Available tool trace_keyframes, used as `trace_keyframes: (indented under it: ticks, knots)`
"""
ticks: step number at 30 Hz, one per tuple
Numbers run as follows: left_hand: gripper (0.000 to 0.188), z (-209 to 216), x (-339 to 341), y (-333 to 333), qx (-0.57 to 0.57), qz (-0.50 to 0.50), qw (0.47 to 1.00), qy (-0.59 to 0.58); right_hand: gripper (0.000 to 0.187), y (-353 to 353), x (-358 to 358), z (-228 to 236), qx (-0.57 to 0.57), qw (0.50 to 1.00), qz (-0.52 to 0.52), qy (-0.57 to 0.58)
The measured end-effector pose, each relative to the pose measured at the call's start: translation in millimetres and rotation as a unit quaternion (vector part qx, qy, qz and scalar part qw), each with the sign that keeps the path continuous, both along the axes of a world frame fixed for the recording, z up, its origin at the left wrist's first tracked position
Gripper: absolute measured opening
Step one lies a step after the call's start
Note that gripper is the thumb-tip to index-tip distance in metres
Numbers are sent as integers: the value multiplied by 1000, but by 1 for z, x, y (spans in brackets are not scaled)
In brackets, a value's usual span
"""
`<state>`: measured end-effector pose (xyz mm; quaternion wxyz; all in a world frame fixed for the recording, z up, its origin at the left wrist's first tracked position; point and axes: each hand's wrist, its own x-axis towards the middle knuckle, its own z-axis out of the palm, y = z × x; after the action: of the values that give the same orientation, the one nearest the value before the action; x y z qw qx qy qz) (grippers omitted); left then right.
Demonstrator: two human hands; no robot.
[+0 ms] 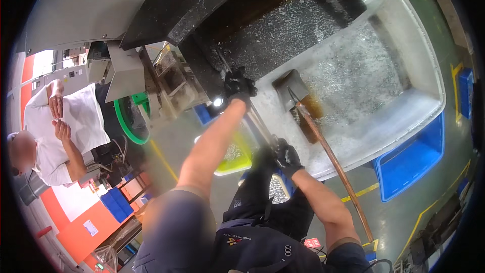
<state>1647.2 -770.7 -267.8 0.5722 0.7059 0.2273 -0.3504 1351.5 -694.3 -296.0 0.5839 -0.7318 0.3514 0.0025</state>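
My left hand (238, 85), in a black glove, is closed around the upper part of a long thin metal-looking rod (260, 125). The rod's far tip reaches into the dark metal trough (202, 65) of the machine; what kind of tool it is I cannot make out. Lower down, my right hand (288, 158), also black-gloved, is closed on the rod's near end beside the tub's edge. Many small shiny pieces (283, 33) lie in the trough. A large whitish tub (422, 35) holds more of them, along with a shovel (328, 146) whose wooden handle leans out over the near rim.
A blue bin (411, 164) stands under the tub's right side. A yellow-green container (240, 159) with small pieces sits on the floor near my legs. At the left, a co-worker in a white shirt (76, 121) is near a green-rimmed drum (121, 121) and orange-topped tables (83, 227).
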Motion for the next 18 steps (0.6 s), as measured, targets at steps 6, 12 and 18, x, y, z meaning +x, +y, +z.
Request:
trace_keyframes:
  ticks: [6, 12, 18]
  knots:
    - [37, -48, 90, 75, 386, -322, 741, -446, 24, 19, 7, 59, 114, 992, 45, -19]
    - [51, -37, 23, 0, 536, -571, 536, -316, 31, 76, -144, 43, 267, 952, -96, 115]
    - [47, -43, 68, 55, 668, -591, 240, -384, 20, 60, -168, 118, 343, 921, -41, 179]
